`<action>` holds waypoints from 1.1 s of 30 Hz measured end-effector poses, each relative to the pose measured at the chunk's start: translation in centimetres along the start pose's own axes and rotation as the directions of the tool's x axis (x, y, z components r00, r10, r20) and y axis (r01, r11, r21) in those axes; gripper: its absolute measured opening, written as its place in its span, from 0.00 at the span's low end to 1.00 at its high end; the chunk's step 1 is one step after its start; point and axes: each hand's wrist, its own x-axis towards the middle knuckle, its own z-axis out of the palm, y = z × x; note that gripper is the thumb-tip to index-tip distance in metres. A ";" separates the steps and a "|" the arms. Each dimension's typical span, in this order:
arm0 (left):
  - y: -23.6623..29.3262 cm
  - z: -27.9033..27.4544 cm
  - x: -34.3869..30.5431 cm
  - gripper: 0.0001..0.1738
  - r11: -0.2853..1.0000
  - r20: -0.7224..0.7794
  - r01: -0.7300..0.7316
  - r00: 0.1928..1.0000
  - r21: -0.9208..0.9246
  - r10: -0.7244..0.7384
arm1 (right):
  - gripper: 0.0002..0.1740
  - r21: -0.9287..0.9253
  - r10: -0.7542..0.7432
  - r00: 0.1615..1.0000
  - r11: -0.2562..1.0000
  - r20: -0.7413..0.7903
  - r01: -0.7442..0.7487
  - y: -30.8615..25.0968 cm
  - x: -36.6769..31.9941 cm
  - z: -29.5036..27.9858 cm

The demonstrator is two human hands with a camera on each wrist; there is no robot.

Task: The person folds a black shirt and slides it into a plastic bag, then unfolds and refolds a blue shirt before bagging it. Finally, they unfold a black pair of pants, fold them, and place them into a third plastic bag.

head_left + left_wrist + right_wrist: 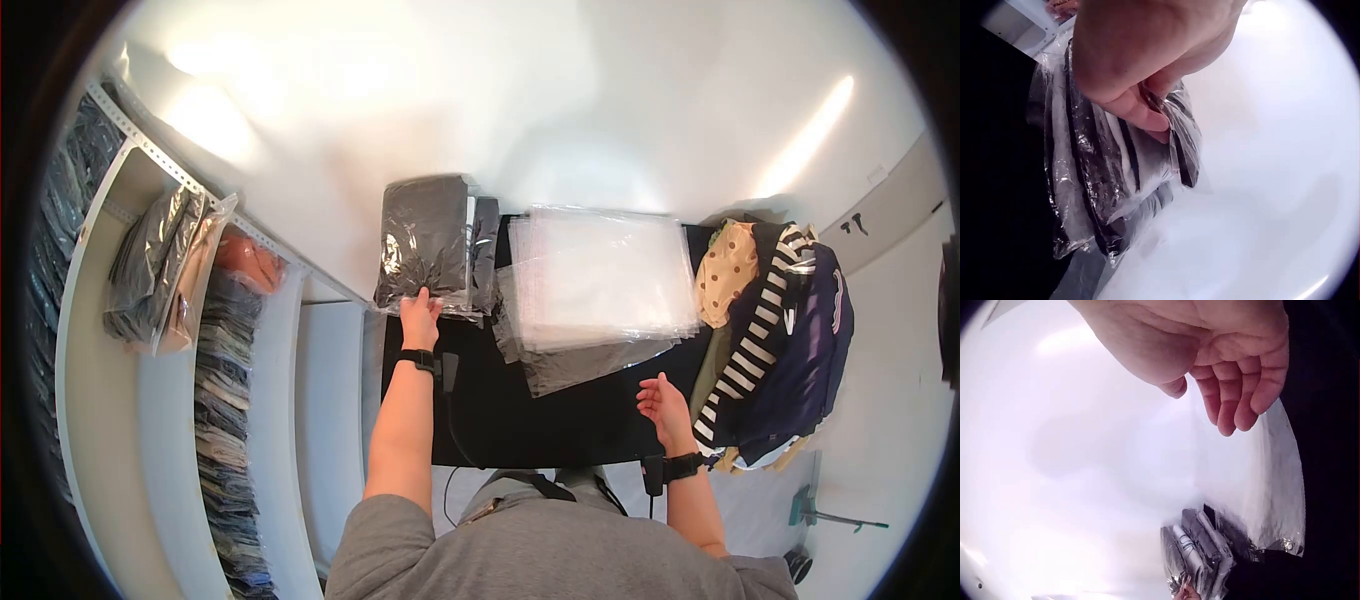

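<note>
The left grip (420, 318) pinches the near edge of the stack of bagged dark garments (425, 240) at the black bench's (540, 425) far-left corner. The right grip (662, 402) hangs released, fingers loosely curled, over the bench's right side.

The desk (540, 420) is black. At its far left corner, the bagged garments (425, 245) are charcoal grey under glossy clear plastic (pale and black bands show along their edges). The stack of bags (600, 275) on the desk is milky clear. Off the desk's right edge lie a tan garment (727, 270) with brown dots, a black-and-white striped garment (750, 350) and a navy garment (815, 340).
</note>
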 end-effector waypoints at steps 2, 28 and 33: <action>-0.1 -0.2 -0.3 0.07 1.000 0.026 -0.009 1.000 -0.003 0.009 | 0.23 -0.006 0.008 1.000 1.000 0.000 -0.008 -0.1 0.2 0.7; -10.0 -5.5 -11.6 0.12 0.758 0.095 0.295 0.901 0.581 -0.424 | 0.08 0.260 0.169 0.979 0.956 -0.116 -0.134 6.6 13.8 0.3; -10.0 -5.8 -11.3 0.11 0.760 0.100 0.297 0.899 0.578 -0.427 | 0.04 0.448 -0.003 0.953 0.882 -0.304 0.146 5.4 14.5 -2.1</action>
